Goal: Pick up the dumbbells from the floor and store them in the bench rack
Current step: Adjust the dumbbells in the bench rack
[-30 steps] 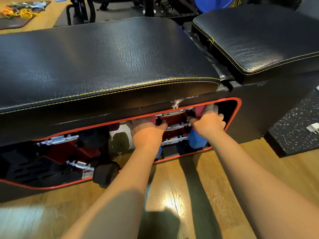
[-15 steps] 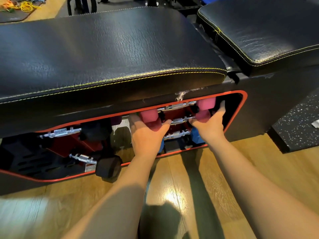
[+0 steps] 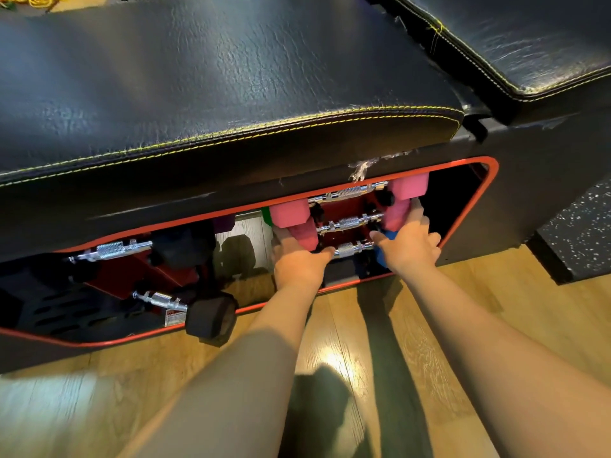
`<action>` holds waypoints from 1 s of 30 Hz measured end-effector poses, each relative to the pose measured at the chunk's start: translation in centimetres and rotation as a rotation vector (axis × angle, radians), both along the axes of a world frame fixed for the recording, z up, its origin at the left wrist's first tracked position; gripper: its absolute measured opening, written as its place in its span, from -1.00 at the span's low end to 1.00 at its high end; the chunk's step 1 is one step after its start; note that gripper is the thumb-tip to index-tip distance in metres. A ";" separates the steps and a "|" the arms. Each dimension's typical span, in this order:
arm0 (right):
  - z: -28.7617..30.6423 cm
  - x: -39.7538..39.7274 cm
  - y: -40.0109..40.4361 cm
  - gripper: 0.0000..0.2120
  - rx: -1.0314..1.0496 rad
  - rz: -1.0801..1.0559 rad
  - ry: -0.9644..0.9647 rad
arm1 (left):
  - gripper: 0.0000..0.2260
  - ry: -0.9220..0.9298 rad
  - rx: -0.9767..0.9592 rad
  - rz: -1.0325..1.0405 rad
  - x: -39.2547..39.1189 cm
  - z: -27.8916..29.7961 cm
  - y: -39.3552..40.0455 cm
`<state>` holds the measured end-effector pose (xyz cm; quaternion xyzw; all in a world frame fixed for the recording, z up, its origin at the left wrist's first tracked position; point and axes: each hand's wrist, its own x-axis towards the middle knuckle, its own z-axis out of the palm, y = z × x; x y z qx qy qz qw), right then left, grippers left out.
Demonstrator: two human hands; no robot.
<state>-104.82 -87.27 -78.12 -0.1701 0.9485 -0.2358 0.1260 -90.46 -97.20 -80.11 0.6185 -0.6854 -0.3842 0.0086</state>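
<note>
The bench rack [image 3: 489, 180] is a red-rimmed opening under the black padded bench [image 3: 231, 77]. At its right end, three dumbbells lie stacked on red cradles. The upper pink dumbbell [image 3: 408, 188] rests at the top. Below it sits a second pink dumbbell [image 3: 302, 238]. My left hand [image 3: 297, 264] cups its left head and my right hand [image 3: 410, 244] its right head, one finger stretched up along the pink end. A blue dumbbell [image 3: 383, 257] lies lowest, mostly hidden by my hands.
Two black hex dumbbells sit in the rack's left half, one low [image 3: 211, 320] at the rim and one higher [image 3: 182, 247]. A second black pad [image 3: 529, 44] rises at the right. The wooden floor [image 3: 479, 309] runs below, with a speckled rubber mat [image 3: 582, 226] at the far right.
My hands have slid down and back from deep in the rack, uncovering the pink heads. The view has moved closer to the opening.
</note>
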 end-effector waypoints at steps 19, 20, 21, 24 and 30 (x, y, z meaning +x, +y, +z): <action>0.0 0.5 -0.2 -0.21 0.088 -0.006 0.034 | -0.26 -0.017 -0.094 0.042 -0.1 0.2 -0.5; 0.0 0.4 -0.2 -0.20 0.088 -0.005 0.031 | -0.26 -0.020 -0.093 0.039 0.0 0.1 -0.5; 0.0 0.4 -0.1 -0.20 0.089 -0.005 0.026 | -0.26 -0.022 -0.091 0.033 0.0 0.2 -0.4; 0.3 0.4 -0.2 -0.18 0.089 -0.001 0.011 | -0.26 -0.038 -0.066 0.022 0.0 0.6 -0.3; 0.6 0.4 -0.2 -0.14 0.078 0.010 -0.049 | -0.03 -0.038 -0.010 0.079 0.1 0.6 -0.2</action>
